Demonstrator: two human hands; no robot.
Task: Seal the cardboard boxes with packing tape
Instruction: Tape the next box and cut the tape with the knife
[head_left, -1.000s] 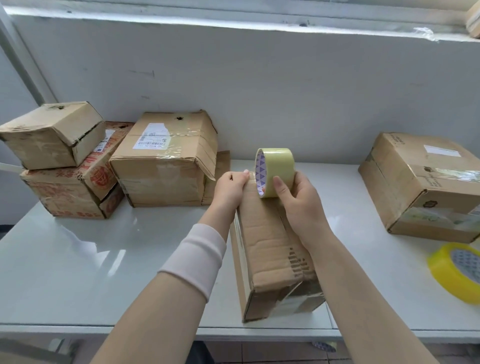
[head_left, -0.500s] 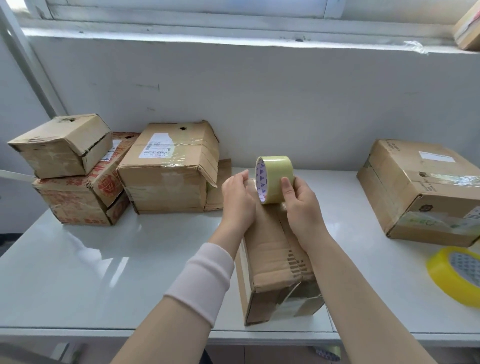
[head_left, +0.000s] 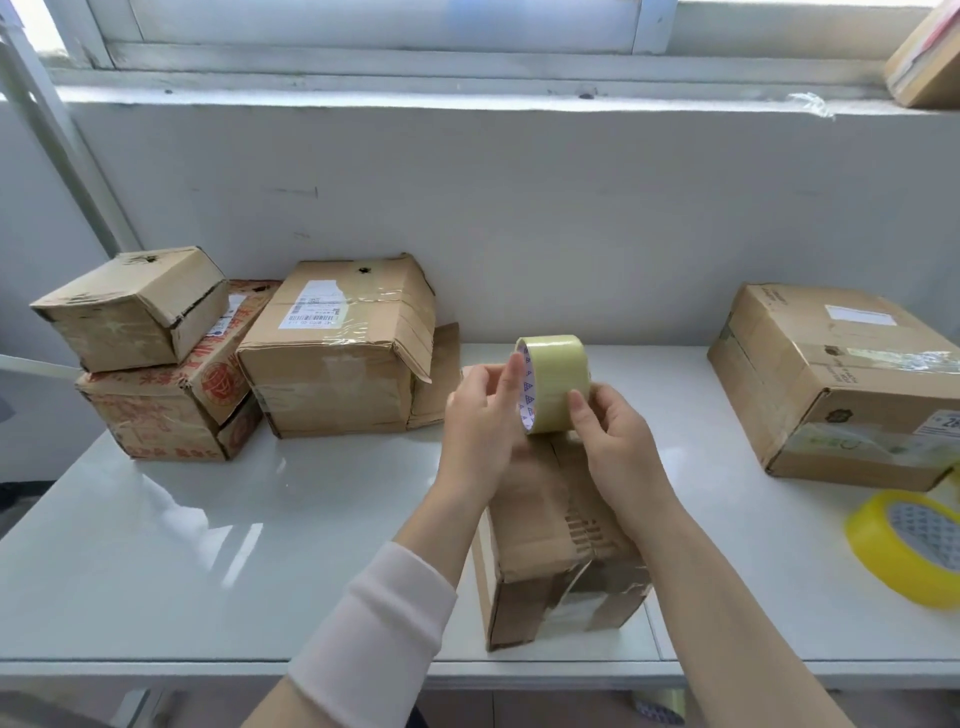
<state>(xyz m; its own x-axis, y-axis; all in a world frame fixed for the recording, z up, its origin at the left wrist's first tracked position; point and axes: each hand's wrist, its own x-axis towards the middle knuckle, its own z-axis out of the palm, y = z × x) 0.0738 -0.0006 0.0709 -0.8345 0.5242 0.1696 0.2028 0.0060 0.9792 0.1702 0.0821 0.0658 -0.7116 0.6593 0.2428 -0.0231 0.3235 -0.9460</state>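
A narrow cardboard box (head_left: 550, 540) lies lengthwise on the white table (head_left: 208, 545), its near end patched with clear tape. Just above its far end I hold a roll of pale yellow packing tape (head_left: 556, 382) upright. My right hand (head_left: 618, 447) grips the roll from the near side, thumb on its outer face. My left hand (head_left: 480, 421) is lifted off the box, its fingers straight and touching the roll's left rim.
Stacked boxes (head_left: 150, 364) and a labelled box (head_left: 337, 353) stand at the back left. A large box (head_left: 841, 384) sits at the right, a bright yellow tape roll (head_left: 904, 545) near the right edge. A wall runs behind the table.
My left hand has lifted off the box's far end and come up to the roll's rim. My right hand has drawn the roll slightly nearer. The camera has tilted up.
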